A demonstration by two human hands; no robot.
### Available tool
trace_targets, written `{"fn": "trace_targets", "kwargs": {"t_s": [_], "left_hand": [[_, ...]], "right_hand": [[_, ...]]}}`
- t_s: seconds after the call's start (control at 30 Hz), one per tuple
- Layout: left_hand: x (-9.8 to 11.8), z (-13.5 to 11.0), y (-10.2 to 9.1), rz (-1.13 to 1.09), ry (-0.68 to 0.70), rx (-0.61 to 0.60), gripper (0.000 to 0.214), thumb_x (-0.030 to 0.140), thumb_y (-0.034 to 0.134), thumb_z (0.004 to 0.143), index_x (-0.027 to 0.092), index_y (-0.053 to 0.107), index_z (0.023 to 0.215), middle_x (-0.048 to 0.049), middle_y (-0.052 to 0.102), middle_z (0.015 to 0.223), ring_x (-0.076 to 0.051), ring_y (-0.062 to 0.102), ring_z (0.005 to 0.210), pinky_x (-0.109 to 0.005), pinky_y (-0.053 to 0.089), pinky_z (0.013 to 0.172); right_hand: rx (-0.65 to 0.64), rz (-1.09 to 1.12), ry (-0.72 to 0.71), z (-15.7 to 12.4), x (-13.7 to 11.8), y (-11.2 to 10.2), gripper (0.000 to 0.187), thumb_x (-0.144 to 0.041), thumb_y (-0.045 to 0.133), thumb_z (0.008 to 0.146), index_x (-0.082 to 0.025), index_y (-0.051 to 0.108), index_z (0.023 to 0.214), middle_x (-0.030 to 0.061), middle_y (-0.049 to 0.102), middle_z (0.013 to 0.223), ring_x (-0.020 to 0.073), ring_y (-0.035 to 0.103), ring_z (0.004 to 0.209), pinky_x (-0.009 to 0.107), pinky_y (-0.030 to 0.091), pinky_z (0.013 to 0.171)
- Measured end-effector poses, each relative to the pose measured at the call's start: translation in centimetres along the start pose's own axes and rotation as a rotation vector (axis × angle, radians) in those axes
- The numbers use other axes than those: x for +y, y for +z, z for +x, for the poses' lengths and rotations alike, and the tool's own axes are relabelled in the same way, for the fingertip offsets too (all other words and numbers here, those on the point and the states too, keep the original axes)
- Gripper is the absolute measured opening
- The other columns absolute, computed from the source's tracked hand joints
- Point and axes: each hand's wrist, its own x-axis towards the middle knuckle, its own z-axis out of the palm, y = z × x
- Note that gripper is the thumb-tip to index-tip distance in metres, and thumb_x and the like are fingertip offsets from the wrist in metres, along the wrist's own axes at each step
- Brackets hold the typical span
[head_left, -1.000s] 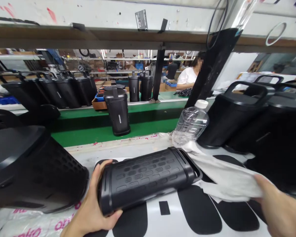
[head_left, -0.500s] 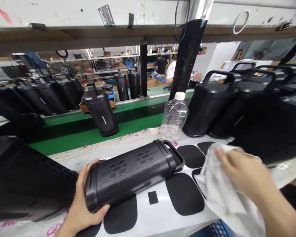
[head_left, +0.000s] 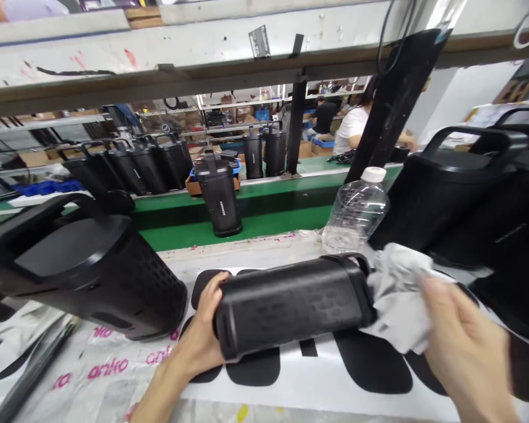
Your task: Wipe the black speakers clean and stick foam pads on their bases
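Observation:
A black cylindrical speaker (head_left: pixel 291 305) lies on its side on the white work surface (head_left: pixel 291 399), its handle end to the right. My left hand (head_left: pixel 205 335) grips its base end at the left, fingers curled over the rim. My right hand (head_left: pixel 462 346) holds a crumpled white cloth (head_left: pixel 397 299) and presses it against the speaker's right end. The right hand is blurred by motion.
A tilted black speaker (head_left: pixel 88 264) lies at the left; upright ones (head_left: pixel 449 188) crowd the right. A clear plastic bottle (head_left: pixel 357 211) stands behind. One speaker (head_left: pixel 220 200) stands on the green conveyor (head_left: pixel 268 217). A person in white (head_left: pixel 350 126) sits beyond. Black pads (head_left: pixel 370 364) mark the surface.
My right hand has brought the cloth left onto the speaker's handle end. The speaker has been rolled, its grille pattern turning away. The view shifted right and up.

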Motion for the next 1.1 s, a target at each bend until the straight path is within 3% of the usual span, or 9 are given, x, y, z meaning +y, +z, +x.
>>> {"fn": "trace_targets", "kwargs": {"t_s": [0.1,0.17,0.27,0.37,0.53,0.7,0.83,0.93,1.1], "left_hand": [[-0.1,-0.1,0.7,-0.071,0.118,-0.006,0.134,0.041,0.093,0.052,0.054,0.000,0.148,-0.0090,0.012,0.159,-0.042,0.020,0.148,-0.069,0.027,0.111],[0.0,-0.2,0.9,-0.245,-0.039,-0.005,0.143,0.063,0.088,0.043,0.043,-0.003,0.151,-0.0166,0.009,0.160,-0.046,0.018,0.147,-0.067,0.026,0.112],[0.7,0.0,0.7,-0.496,-0.410,-0.070,0.133,0.082,0.067,0.057,0.031,-0.009,0.153,-0.0204,0.019,0.160,-0.041,0.028,0.145,-0.060,0.026,0.115],[1.5,0.4,0.1,-0.503,-0.471,-0.132,0.118,0.068,0.069,0.071,0.028,-0.006,0.154,-0.0174,0.034,0.154,-0.037,0.037,0.142,-0.059,0.025,0.117],[1.8,0.3,-0.3,-0.166,-0.105,-0.191,0.127,0.022,0.081,0.061,0.042,-0.006,0.152,-0.0102,0.003,0.163,-0.039,0.018,0.149,-0.061,0.032,0.113],[1.8,0.3,0.3,-0.385,-0.413,-0.165,0.139,0.032,0.088,0.056,0.036,-0.012,0.153,-0.0138,0.008,0.164,-0.039,0.021,0.148,-0.063,0.023,0.115],[2.0,0.4,0.7,-0.345,-0.428,-0.163,0.130,0.027,0.080,0.061,0.033,-0.011,0.153,-0.0140,0.020,0.162,-0.038,0.025,0.147,-0.064,0.017,0.116],[2.1,0.2,0.7,-0.315,-0.404,-0.139,0.124,0.025,0.078,0.061,0.030,-0.004,0.154,-0.0159,0.027,0.159,-0.038,0.031,0.145,-0.062,0.026,0.115],[2.3,0.1,0.6,-0.180,-0.449,-0.082,0.119,0.020,0.072,0.060,0.033,0.002,0.155,-0.0114,0.031,0.158,-0.040,0.041,0.139,-0.064,0.032,0.112]], "right_hand": [[-0.106,0.077,-0.119,-0.1,-3.5,3.2,0.042,-0.057,0.040,0.091,-0.022,0.058,0.073,0.0052,0.058,0.069,0.0225,0.060,0.067,0.034,0.050,0.064],[-0.104,0.062,-0.149,-0.3,-4.3,4.6,0.039,-0.056,0.044,0.088,-0.023,0.058,0.073,0.0050,0.058,0.071,0.0232,0.061,0.071,0.036,0.050,0.071],[-0.086,0.059,-0.016,-1.3,-3.8,4.9,0.038,-0.059,0.050,0.084,-0.024,0.058,0.072,0.0006,0.052,0.058,0.0199,0.055,0.055,0.033,0.048,0.059],[-0.024,0.016,0.143,-3.0,-3.2,3.6,0.039,-0.063,0.056,0.077,-0.024,0.061,0.075,-0.0026,0.045,0.047,0.0179,0.046,0.044,0.032,0.041,0.048],[0.188,-0.143,0.248,-3.8,-3.1,1.8,0.030,-0.058,0.052,0.085,-0.031,0.059,0.074,0.0051,0.054,0.059,0.0258,0.056,0.055,0.038,0.044,0.050],[-0.031,-0.213,-0.321,-3.1,-5.1,4.0,0.034,-0.043,0.041,0.094,-0.026,0.063,0.075,0.0115,0.067,0.088,0.0313,0.064,0.084,0.050,0.051,0.080],[-0.090,-0.210,-0.769,-6.7,-10.3,7.4,0.031,-0.017,0.041,0.092,-0.019,0.067,0.108,0.0090,0.069,0.117,0.0290,0.058,0.113,0.049,0.045,0.100],[-0.167,-0.220,-0.991,-8.6,-12.8,8.9,0.034,-0.022,0.044,0.091,-0.027,0.066,0.116,-0.0009,0.065,0.129,0.0250,0.055,0.121,0.043,0.043,0.107],[-0.132,-0.274,-0.501,-3.3,-8.1,5.5,0.034,-0.020,0.036,0.093,-0.019,0.070,0.097,0.0109,0.070,0.105,0.0314,0.060,0.108,0.049,0.046,0.095]]}}
